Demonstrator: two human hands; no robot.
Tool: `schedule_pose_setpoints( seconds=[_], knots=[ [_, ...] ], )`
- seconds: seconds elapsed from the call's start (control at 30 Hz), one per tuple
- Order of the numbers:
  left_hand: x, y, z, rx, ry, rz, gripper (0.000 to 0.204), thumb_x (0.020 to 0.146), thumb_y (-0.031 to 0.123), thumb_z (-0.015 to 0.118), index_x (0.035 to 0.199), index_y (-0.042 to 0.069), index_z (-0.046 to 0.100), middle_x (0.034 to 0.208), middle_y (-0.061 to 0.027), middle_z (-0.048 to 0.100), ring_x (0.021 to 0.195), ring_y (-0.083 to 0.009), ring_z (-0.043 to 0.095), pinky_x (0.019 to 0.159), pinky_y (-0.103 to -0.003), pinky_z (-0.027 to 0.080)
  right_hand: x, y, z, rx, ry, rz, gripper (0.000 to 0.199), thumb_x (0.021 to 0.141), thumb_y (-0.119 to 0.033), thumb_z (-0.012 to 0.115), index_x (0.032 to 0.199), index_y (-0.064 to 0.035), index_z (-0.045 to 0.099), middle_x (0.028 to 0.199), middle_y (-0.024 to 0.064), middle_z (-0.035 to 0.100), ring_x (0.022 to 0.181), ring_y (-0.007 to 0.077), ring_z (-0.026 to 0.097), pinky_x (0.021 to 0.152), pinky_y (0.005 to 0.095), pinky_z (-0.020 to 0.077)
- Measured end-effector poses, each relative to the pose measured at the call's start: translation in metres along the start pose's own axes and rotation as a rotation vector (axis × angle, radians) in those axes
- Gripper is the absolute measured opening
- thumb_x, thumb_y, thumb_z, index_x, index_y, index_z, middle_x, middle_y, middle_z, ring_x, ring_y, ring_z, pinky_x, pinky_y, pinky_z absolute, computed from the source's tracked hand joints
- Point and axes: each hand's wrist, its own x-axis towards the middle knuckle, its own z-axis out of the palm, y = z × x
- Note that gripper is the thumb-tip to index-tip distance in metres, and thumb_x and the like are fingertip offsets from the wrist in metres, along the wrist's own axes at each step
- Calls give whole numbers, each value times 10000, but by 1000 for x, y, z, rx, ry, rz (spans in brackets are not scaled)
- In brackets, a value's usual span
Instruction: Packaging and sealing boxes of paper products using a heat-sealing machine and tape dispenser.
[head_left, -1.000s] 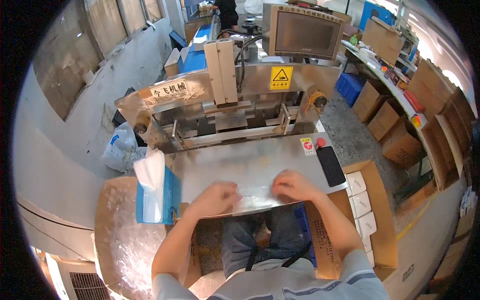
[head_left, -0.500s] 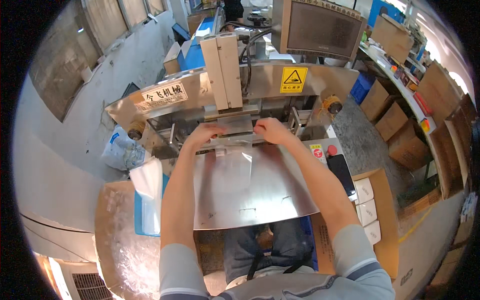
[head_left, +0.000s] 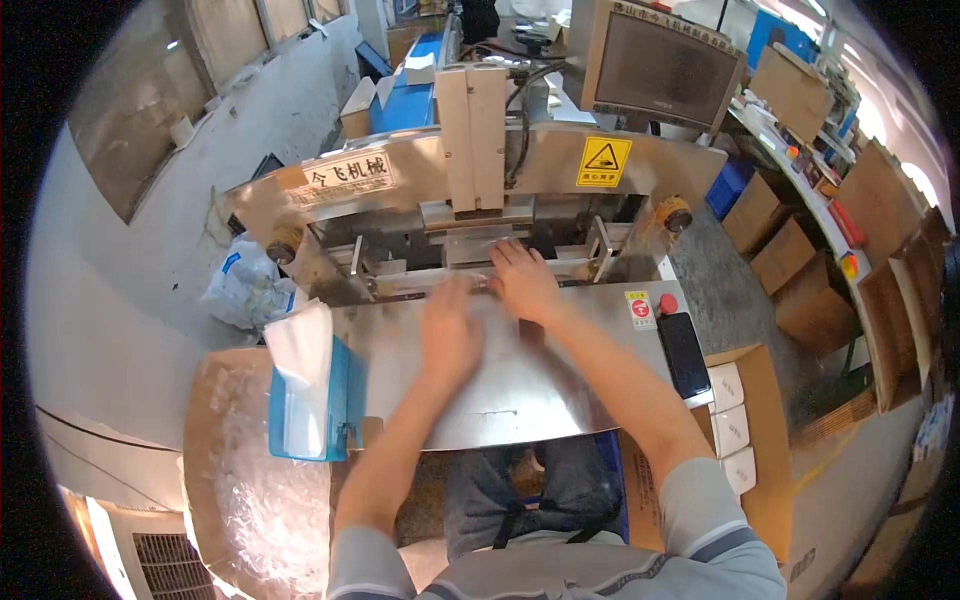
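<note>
A steel-topped packing machine (head_left: 400,395) stands before me, its slot running across behind the tabletop. At the slot lies a shiny, clear-looking piece (head_left: 468,248), perhaps film or a wrapped box; I cannot make out which. My right hand (head_left: 524,290) reaches to it palm down, fingers stretched out flat with the tips at its right end. In front of the slot, my left hand (head_left: 452,330) hovers over the steel top, smeared by motion, its fingers unclear.
On the left stand a blue holder (head_left: 345,390) with white sheets (head_left: 302,345) and a carton of crumpled clear film (head_left: 270,500). A phone (head_left: 683,355), a red button (head_left: 668,303) and a carton with white boxes (head_left: 732,428) are at the right.
My left hand has drawn back from the slot toward me and to the right. My right hand has shifted slightly toward me, its fingers now stretched out flat. The view has shifted slightly.
</note>
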Motion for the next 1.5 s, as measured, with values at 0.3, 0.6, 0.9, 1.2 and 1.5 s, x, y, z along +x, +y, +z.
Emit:
schedule_pose_setpoints(
  seconds=[0.3,0.6,0.9,1.2,1.5],
  knots=[
    [-114,50,-11,118,-13,-54,590,897,409,659,1289,-21,562,1405,-243,482,1354,-440,396,1116,-624,257,0,-15,-12,30,-83,18,596,917,-347,631,1390,-17,478,1461,186,482,1380,347,427,1099,554,349],
    [-117,50,-11,120,-29,-58,541,893,389,658,1262,0,583,1389,-231,498,1348,-424,405,1111,-652,241,3,-24,-14,-27,-132,102,593,941,-361,605,1379,14,470,1441,187,492,1357,355,439,1098,554,353],
    [-122,48,-7,100,-13,-27,472,877,302,686,1231,3,594,1296,-181,553,1287,-385,459,1082,-640,306,18,-17,-26,-26,-17,31,502,941,-373,601,1241,26,553,1161,203,653,1139,370,593,971,528,416],
    [-118,49,-12,-14,197,-189,690,881,235,699,1418,-53,375,1388,-276,437,1325,-447,395,1114,-607,284,33,-19,-37,-16,-134,97,520,976,-389,539,1288,27,532,1147,244,663,1144,392,595,970,516,433],
    [-115,46,-14,-94,298,-242,746,924,292,654,1466,-74,295,1479,-299,352,1393,-497,301,1148,-609,225,23,4,-27,153,27,123,630,998,-398,510,1468,6,396,1255,262,624,1185,423,580,1052,517,402]
  ],
)
